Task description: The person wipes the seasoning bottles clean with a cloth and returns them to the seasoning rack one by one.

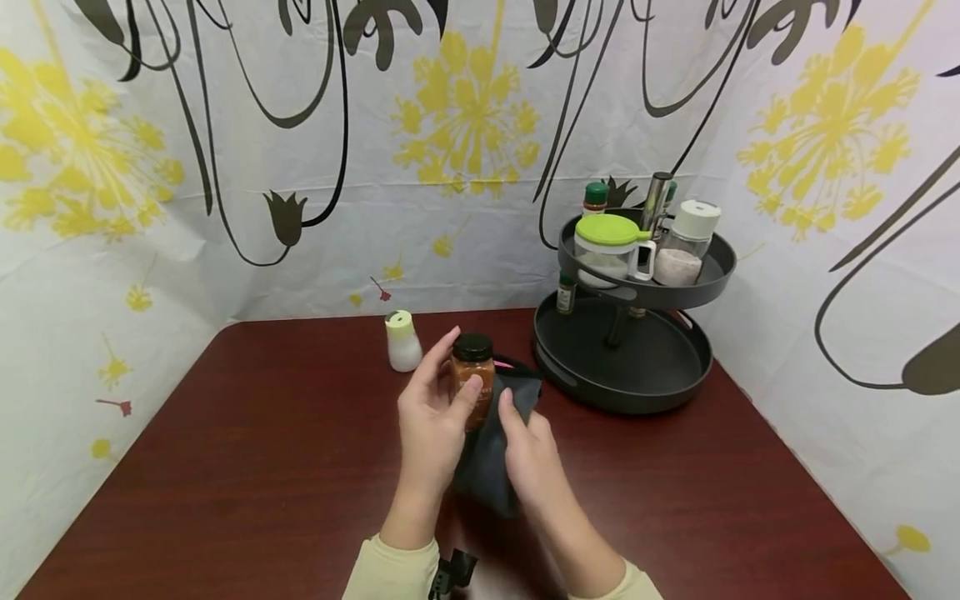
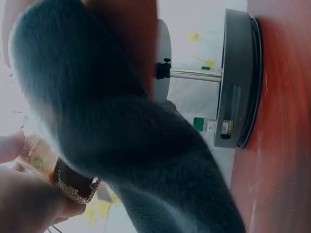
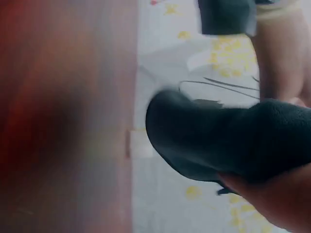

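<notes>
My left hand [image 1: 427,429] holds a small spice jar [image 1: 472,350] upright, its thumb across the front. The jar has a black lid and orange-brown contents. In my right hand [image 1: 537,462] is a dark grey cloth [image 1: 486,475], gripped near its top and hanging down just right of the jar. The cloth [image 2: 112,121] fills much of the left wrist view, with the jar [image 2: 41,158] partly behind it. Seen from the right wrist, the cloth [image 3: 209,136] droops in a fold; the right fingers are mostly hidden.
A black two-tier rack [image 1: 624,400] stands at the back right of the dark red table [image 1: 247,467]. Its upper tier carries a green-lidded container [image 1: 609,242], a white-capped jar [image 1: 684,246] and other bottles. A pale-lidded shaker [image 1: 404,343] stands behind my left hand.
</notes>
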A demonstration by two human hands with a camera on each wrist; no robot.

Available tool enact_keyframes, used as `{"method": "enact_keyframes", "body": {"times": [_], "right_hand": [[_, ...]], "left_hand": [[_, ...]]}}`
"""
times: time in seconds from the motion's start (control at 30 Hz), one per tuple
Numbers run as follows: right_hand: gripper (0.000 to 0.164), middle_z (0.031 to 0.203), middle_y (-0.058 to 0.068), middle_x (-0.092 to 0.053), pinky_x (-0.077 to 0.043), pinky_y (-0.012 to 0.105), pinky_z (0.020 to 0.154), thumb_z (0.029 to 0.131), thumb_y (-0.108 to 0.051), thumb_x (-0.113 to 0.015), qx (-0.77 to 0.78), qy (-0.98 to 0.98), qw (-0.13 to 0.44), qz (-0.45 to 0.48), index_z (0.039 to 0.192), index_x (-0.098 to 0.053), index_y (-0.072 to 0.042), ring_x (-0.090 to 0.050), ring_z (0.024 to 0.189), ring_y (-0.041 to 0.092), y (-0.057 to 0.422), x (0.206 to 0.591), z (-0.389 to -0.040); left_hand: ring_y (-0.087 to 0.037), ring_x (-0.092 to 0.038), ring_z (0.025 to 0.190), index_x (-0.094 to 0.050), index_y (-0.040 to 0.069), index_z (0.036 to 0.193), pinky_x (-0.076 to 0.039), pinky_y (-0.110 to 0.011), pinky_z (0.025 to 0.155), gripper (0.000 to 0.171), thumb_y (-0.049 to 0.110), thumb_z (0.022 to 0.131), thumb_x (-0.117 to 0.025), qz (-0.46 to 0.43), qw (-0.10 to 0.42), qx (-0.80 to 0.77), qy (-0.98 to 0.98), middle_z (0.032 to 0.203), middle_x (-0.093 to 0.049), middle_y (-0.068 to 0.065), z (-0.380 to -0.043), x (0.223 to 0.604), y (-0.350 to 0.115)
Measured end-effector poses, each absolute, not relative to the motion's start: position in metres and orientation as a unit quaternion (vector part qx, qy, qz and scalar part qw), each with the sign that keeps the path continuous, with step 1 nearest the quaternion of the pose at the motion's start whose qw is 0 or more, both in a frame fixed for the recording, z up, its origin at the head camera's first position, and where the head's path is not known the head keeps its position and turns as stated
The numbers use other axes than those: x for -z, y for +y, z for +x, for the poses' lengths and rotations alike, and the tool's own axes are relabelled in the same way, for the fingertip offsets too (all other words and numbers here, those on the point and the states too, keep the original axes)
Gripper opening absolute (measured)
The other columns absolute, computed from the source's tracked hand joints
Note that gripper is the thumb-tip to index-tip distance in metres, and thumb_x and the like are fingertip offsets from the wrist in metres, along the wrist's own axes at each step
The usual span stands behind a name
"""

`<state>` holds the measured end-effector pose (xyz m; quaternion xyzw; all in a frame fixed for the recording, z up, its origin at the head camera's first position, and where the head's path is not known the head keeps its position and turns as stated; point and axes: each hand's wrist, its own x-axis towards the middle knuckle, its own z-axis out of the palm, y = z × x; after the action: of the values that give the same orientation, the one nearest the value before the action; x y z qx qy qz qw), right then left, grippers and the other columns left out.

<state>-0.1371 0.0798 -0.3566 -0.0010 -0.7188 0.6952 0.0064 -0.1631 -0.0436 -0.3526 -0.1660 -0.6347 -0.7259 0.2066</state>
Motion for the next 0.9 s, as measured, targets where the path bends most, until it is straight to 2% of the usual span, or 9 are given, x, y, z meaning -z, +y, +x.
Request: {"method": "enact_keyframes", "body": {"times": [0.13, 0.27, 0.33, 0.43, 0.57, 0.63, 0.77, 0.83, 0.9], "right_hand": [[0.059, 0.119, 0.009, -0.065, -0.050, 0.035, 0.092, 0.100, -0.059, -0.036, -0.701, -0.713, -0.002, 0.004, 0.132, -0.056, -0.013, -0.063, 0.106, 0.020, 0.086, 0.333, -0.140], [0.060, 0.135, 0.005, -0.053, -0.041, 0.040, 0.104, 0.100, -0.058, -0.037, -0.702, -0.711, 0.047, 0.016, 0.141, -0.047, -0.015, -0.051, 0.122, 0.020, 0.088, 0.312, -0.137], [0.060, 0.134, 0.006, -0.052, -0.040, 0.040, 0.103, 0.100, -0.057, -0.038, -0.701, -0.709, 0.076, 0.024, 0.143, -0.045, -0.014, -0.051, 0.120, 0.021, 0.084, 0.313, -0.134], [0.057, 0.123, 0.012, -0.058, -0.046, 0.034, 0.095, 0.102, -0.052, -0.039, -0.707, -0.699, 0.099, 0.031, 0.139, -0.047, -0.009, -0.058, 0.108, 0.022, 0.074, 0.328, -0.130], [0.055, 0.117, 0.011, -0.062, -0.049, 0.026, 0.087, 0.103, -0.051, -0.036, -0.710, -0.700, 0.069, 0.027, 0.136, -0.051, -0.010, -0.061, 0.103, 0.017, 0.066, 0.357, -0.127], [0.057, 0.116, 0.011, -0.063, -0.050, 0.026, 0.087, 0.103, -0.053, -0.035, -0.713, -0.699, 0.045, 0.026, 0.134, -0.053, -0.009, -0.062, 0.102, 0.017, 0.066, 0.366, -0.127], [0.061, 0.110, 0.015, -0.065, -0.053, 0.029, 0.084, 0.101, -0.057, -0.035, -0.723, -0.691, 0.018, 0.019, 0.127, -0.056, -0.006, -0.065, 0.096, 0.020, 0.072, 0.363, -0.129], [0.060, 0.109, 0.016, -0.065, -0.053, 0.031, 0.083, 0.101, -0.057, -0.036, -0.722, -0.691, 0.033, 0.015, 0.128, -0.056, -0.007, -0.065, 0.095, 0.022, 0.076, 0.352, -0.130], [0.059, 0.118, 0.013, -0.062, -0.052, 0.029, 0.086, 0.101, -0.056, -0.036, -0.716, -0.695, 0.056, 0.018, 0.135, -0.052, -0.009, -0.062, 0.104, 0.022, 0.080, 0.337, -0.127]], "left_hand": [[-0.019, -0.062, 0.111, -0.055, 0.025, 0.139, -0.052, -0.025, 0.094, 0.055, 0.005, 0.090, -0.069, -0.169, 0.181, 0.721, -0.648, 0.130, -0.061, -0.004, -0.162, 0.353, -0.043], [-0.020, -0.061, 0.111, -0.055, 0.021, 0.139, -0.053, -0.025, 0.093, 0.055, 0.005, 0.089, -0.070, -0.177, 0.166, 0.720, -0.651, 0.132, -0.060, -0.003, -0.160, 0.354, -0.042], [-0.021, -0.061, 0.110, -0.055, 0.021, 0.139, -0.053, -0.026, 0.092, 0.054, 0.007, 0.089, -0.071, -0.180, 0.171, 0.716, -0.653, 0.130, -0.061, -0.004, -0.159, 0.355, -0.041], [-0.021, -0.061, 0.107, -0.055, 0.019, 0.139, -0.053, -0.025, 0.093, 0.053, 0.008, 0.089, -0.070, -0.176, 0.191, 0.715, -0.649, 0.129, -0.062, -0.005, -0.158, 0.356, -0.042], [-0.022, -0.061, 0.107, -0.055, 0.018, 0.139, -0.052, -0.023, 0.093, 0.052, 0.007, 0.090, -0.069, -0.171, 0.225, 0.719, -0.635, 0.129, -0.061, -0.008, -0.159, 0.357, -0.046], [-0.021, -0.060, 0.108, -0.055, 0.018, 0.139, -0.051, -0.022, 0.094, 0.052, 0.007, 0.090, -0.069, -0.172, 0.231, 0.718, -0.634, 0.131, -0.060, -0.008, -0.159, 0.356, -0.048], [-0.019, -0.060, 0.113, -0.054, 0.020, 0.140, -0.050, -0.025, 0.098, 0.053, 0.007, 0.091, -0.068, -0.183, 0.211, 0.716, -0.640, 0.133, -0.059, -0.006, -0.161, 0.352, -0.050], [-0.018, -0.060, 0.114, -0.054, 0.023, 0.140, -0.050, -0.026, 0.098, 0.054, 0.007, 0.090, -0.068, -0.190, 0.193, 0.716, -0.644, 0.134, -0.059, -0.005, -0.161, 0.352, -0.048], [-0.018, -0.060, 0.116, -0.054, 0.022, 0.139, -0.050, -0.028, 0.098, 0.054, 0.006, 0.090, -0.069, -0.198, 0.180, 0.715, -0.647, 0.135, -0.059, -0.004, -0.161, 0.353, -0.045]]}}
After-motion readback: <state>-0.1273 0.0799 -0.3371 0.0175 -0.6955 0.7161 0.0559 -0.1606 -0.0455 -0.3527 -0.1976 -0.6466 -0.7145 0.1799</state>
